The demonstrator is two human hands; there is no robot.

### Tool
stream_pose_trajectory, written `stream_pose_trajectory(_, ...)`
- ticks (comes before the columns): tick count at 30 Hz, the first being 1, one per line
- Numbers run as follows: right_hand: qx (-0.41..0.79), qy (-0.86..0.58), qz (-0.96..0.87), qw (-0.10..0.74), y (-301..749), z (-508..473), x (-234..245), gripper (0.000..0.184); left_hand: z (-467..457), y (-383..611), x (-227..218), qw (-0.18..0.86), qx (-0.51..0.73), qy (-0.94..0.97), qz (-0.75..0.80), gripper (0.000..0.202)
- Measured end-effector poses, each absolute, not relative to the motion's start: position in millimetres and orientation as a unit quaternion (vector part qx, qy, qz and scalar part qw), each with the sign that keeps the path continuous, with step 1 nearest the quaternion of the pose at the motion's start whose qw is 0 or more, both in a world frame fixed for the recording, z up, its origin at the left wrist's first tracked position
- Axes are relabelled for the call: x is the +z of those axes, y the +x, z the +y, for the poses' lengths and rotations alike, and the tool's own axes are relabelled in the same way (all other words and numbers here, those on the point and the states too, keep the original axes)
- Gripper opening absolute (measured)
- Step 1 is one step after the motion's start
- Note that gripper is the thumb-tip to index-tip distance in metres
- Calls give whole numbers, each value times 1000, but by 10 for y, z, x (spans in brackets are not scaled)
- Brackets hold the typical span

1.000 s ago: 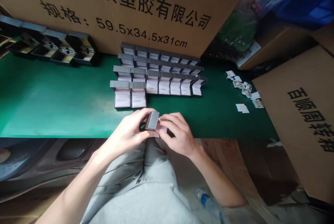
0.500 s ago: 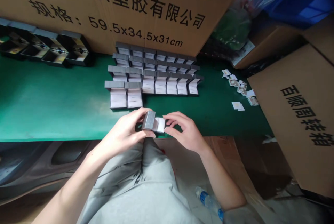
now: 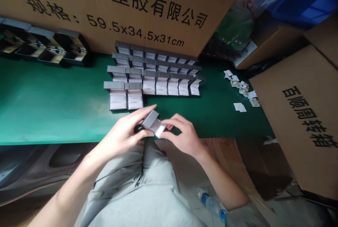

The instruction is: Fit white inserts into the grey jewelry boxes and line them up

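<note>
The left hand point(image 3: 120, 137) grips a grey box point(image 3: 150, 120), and the right hand point(image 3: 185, 138) pinches its white insert point(image 3: 159, 129). More boxes point(image 3: 149, 87) stand at 12 o'clock.

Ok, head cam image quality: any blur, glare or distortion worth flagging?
Head view: wide-angle bowing, with the print on the cardboard carton curving. Head view: soft pale sheen on the green work surface. Head view: grey box, left hand and right hand fairly sharp; white insert looks slightly overexposed.

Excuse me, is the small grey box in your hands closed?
No, the small grey box is open, its white inside showing beside the left hand.
</note>
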State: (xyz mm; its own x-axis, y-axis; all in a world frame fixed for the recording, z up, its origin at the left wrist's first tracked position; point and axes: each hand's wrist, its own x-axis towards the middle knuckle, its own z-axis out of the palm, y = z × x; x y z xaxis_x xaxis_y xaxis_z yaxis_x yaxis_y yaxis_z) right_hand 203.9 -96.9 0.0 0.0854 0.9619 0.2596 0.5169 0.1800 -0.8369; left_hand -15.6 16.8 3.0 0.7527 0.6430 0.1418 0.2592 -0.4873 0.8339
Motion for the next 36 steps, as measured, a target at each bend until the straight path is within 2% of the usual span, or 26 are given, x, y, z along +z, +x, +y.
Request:
stream_pose_trajectory(4, 313, -566, -616, 449, 2129, -1016, 8, 24, 174, -189, -100, 454, 251, 812, 268, 71)
stream_pose_trajectory(8, 322, -577, -612, 435, 2174, -1066, 21, 7, 140, -176, -95, 452, 251, 814, 264, 63)
stream_pose_trajectory(10, 305, -579, -621, 431, 2163, -1080, 33, 5, 103, -159, -48, 434, 263, 815, 280, 56)
stream_pose_trajectory(13, 277, -579, -632, 433, 2132, -1086, 53, 6, 32, -152, 26, 395, 316, 801, 321, 33)
stream_pose_trajectory(15, 261, -575, -643, 434, 2118, -1089, 56, 7, -3, -167, 50, 367, 348, 808, 302, 18)
stream_pose_trajectory(17, 244, -561, -661, 435, 2113, -1093, 41, 7, -18, -193, 50, 350, 350, 834, 245, 11)
stream_pose_trajectory(24, 152, -523, -717, 435, 2127, -1120, -64, 16, 1, -224, 21, 292, 308, 896, 132, 23)
stream_pose_trajectory(36, 148, -524, -712, 443, 2083, -1138, -87, 18, -12, -211, -127, 213, 294, 925, 114, 25)
